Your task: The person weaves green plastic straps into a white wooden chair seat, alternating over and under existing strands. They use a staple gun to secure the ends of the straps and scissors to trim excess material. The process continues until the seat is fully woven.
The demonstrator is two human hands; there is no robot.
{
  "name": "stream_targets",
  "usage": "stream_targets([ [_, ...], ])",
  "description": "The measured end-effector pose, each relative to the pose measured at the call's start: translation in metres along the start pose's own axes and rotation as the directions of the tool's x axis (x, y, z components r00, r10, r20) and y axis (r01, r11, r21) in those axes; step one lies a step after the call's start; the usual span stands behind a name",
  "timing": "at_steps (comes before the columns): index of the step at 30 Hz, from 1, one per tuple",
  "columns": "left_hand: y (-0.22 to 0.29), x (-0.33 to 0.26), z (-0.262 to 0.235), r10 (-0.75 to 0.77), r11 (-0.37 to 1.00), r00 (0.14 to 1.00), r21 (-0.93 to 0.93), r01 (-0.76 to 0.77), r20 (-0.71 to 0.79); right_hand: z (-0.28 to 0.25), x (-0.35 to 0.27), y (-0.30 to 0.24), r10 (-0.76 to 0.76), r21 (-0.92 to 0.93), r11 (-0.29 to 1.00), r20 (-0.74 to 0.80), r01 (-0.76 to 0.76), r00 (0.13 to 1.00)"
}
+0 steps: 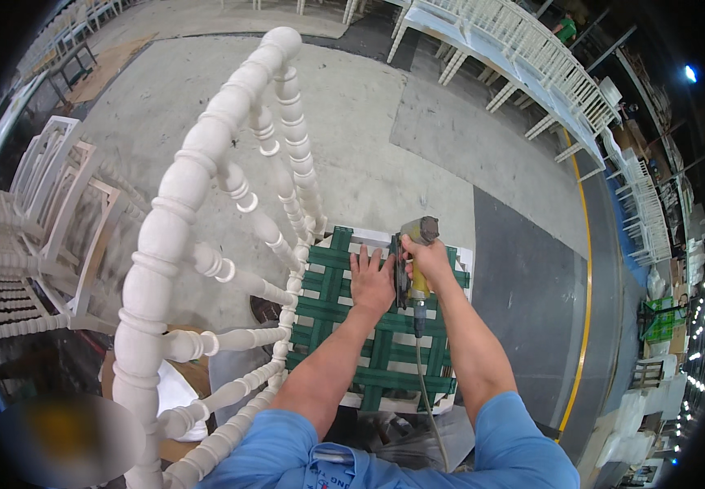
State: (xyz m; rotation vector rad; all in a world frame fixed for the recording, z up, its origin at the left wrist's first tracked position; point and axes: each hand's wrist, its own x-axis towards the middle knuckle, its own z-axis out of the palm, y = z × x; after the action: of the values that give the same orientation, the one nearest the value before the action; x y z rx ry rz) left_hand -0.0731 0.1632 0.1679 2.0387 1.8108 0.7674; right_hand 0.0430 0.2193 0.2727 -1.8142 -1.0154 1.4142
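Observation:
A white chair with a turned-spindle back (pixel 157 220) stands in front of me, its back to my left. Across its seat run woven green webbing straps (pixel 385 350). My right hand (pixel 430 259) is wrapped round the yellow grip of a pneumatic staple gun (pixel 419 232), whose dark nose and magazine stand over the far part of the seat. An air hose (pixel 424 383) trails from its handle toward me. Flat on the webbing, just left of the tool, rests my left hand (pixel 372 281), fingers spread. Whether the nose touches the strap is hard to see.
Several white chair frames (pixel 51 220) are stacked at the left. Rows of white spindle chairs (pixel 523 65) line the far right side. A yellow floor line (pixel 587 310) curves down the right. Below the chair back lies a cardboard box (pixel 193 371) with white material.

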Motion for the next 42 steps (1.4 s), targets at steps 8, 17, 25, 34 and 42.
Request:
stream_targets([
  [8,-0.001,0.001,-0.004,-0.006,0.999,1.000,-0.032,0.007,0.027,-0.004,0.003,-0.001,0.048,-0.062,0.997,0.009,-0.047,0.999],
  [17,-0.002,0.002,-0.006,-0.028,0.989,0.999,-0.147,0.025,-0.017,-0.015,0.001,0.002,0.029,-0.097,0.995,-0.012,-0.030,1.000],
  [25,0.022,-0.058,-0.047,-0.191,0.811,0.972,-0.581,0.077,-0.139,-0.022,-0.001,0.002,0.097,-0.035,0.994,-0.060,-0.100,0.993],
  [34,-0.011,-0.263,-0.107,-0.153,0.373,0.263,-0.190,0.908,0.953,-0.117,-0.143,0.028,-0.058,0.220,0.971,-0.164,0.094,0.985],
  [42,-0.019,-0.252,-0.066,-0.023,-0.273,0.131,-0.132,0.953,0.991,-0.224,-0.393,0.157,0.216,0.452,0.886,-0.608,0.109,0.764],
])
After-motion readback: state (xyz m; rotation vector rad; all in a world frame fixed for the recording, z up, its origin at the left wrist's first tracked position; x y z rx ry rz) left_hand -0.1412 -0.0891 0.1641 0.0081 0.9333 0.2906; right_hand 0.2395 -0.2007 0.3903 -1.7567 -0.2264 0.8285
